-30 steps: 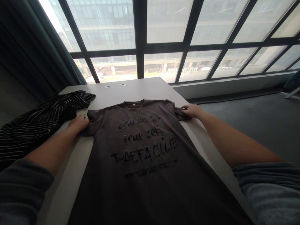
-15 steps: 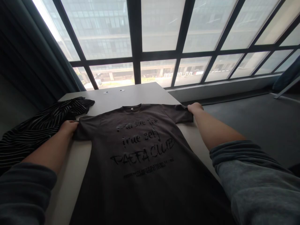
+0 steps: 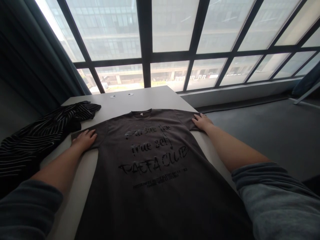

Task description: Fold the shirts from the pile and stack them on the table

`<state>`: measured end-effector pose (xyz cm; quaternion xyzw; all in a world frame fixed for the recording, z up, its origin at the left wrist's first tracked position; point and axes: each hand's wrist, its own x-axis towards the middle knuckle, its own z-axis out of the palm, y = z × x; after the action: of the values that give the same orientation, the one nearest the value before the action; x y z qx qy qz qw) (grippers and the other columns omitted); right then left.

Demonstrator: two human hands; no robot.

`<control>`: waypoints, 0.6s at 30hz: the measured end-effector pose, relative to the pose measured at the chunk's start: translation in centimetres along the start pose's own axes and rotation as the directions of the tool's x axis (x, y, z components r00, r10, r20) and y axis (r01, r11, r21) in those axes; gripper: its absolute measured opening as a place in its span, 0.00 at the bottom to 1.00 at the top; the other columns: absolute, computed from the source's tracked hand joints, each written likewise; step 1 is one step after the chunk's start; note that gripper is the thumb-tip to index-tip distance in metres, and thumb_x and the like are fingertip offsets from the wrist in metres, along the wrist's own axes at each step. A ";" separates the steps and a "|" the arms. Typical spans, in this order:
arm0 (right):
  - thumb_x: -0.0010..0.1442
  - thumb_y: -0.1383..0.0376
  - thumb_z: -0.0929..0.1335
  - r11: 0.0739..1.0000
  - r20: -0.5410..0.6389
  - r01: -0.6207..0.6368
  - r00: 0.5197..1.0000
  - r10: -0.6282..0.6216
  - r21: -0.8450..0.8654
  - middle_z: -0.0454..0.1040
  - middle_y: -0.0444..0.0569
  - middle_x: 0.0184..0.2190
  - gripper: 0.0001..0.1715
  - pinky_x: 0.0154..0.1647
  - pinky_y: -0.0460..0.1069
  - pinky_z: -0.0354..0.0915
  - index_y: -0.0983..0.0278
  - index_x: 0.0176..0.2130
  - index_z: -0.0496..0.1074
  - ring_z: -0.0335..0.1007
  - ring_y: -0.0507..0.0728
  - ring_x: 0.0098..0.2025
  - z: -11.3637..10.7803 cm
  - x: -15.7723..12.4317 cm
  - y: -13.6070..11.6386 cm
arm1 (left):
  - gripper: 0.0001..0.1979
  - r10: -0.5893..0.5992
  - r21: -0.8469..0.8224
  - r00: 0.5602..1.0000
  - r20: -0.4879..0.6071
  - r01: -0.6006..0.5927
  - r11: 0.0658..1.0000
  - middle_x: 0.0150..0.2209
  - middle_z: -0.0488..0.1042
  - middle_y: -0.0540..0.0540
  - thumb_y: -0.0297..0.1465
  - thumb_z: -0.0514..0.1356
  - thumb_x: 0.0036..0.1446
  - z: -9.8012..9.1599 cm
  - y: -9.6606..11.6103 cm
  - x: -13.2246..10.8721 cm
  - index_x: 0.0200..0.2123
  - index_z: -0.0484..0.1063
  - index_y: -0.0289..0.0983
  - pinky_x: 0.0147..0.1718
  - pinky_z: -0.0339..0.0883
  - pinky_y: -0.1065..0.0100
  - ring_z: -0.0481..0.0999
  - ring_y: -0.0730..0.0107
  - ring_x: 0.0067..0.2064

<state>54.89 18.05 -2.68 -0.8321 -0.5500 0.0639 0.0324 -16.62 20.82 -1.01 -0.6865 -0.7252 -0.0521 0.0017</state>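
A dark grey T-shirt [image 3: 155, 206] with black lettering lies spread out face up on a white table [image 3: 155, 95], its collar toward the window. My left hand [image 3: 85, 139] rests flat on the left sleeve, fingers spread. On the opposite sleeve lies my right hand [image 3: 203, 122], its fingers stretched out over the fabric near the table's right edge. Neither hand grips the cloth. The lower end of the shirt runs out of view at the bottom.
A black garment with white stripes [image 3: 50, 130] lies bunched on the table's left side. Two round cable holes sit near the far edge. Beyond are a large window [image 3: 170, 26] and a dark curtain [image 3: 32, 43]; grey floor [image 3: 250, 130] extends to the right.
Both hands have let go of the sleeve ends and now lie flat on the sleeves. My left hand has shifted right, my right hand slightly left. The sleeves lie flatter.
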 end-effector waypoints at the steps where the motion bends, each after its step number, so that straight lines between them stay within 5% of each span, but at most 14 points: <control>1: 0.73 0.41 0.55 0.999 0.005 -0.049 0.999 0.049 0.021 0.45 0.63 0.76 0.44 0.74 0.67 0.49 0.58 0.77 0.53 0.46 0.72 0.77 0.1 0.4 0.4 | 0.33 -0.051 -0.008 0.998 0.024 0.051 0.999 0.70 0.65 0.32 0.50 0.48 0.69 0.7 -0.1 0.2 0.69 0.68 0.41 0.64 0.60 0.37 0.64 0.32 0.69; 5: 0.72 0.39 0.54 0.995 -0.050 -0.085 0.995 0.088 0.058 0.44 0.62 0.77 0.45 0.72 0.75 0.44 0.55 0.77 0.55 0.43 0.75 0.77 0.7 1.1 1.4 | 0.40 -0.211 -0.067 0.978 0.003 0.210 0.975 0.75 0.55 0.31 0.56 0.47 0.66 2.4 -0.9 0.3 0.73 0.62 0.41 0.67 0.49 0.29 0.53 0.27 0.74; 12: 0.73 0.48 0.56 0.999 -0.207 -0.039 0.978 0.041 0.014 0.54 0.59 0.75 0.38 0.75 0.71 0.45 0.62 0.69 0.69 0.45 0.72 0.77 1.4 0.8 1.4 | 0.39 -0.196 -0.050 0.981 -0.003 0.195 0.979 0.75 0.56 0.32 0.56 0.49 0.66 1.8 -0.6 -0.8 0.72 0.64 0.39 0.70 0.47 0.38 0.53 0.36 0.75; 18: 0.71 0.60 0.54 0.982 -0.529 0.183 0.838 -0.132 0.045 0.67 0.62 0.66 0.31 0.76 0.62 0.48 0.68 0.58 0.77 0.56 0.66 0.72 0.3 -3.2 1.9 | 0.32 -0.104 -0.068 0.984 -0.142 0.096 0.993 0.73 0.61 0.38 0.42 0.39 0.74 0.3 -2.5 -5.2 0.70 0.65 0.36 0.73 0.47 0.50 0.55 0.53 0.75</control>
<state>55.32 14.41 -3.03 -0.7674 -0.5834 -0.1421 0.2248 -18.79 15.53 -1.85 -0.6433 -0.7549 -0.1238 0.0311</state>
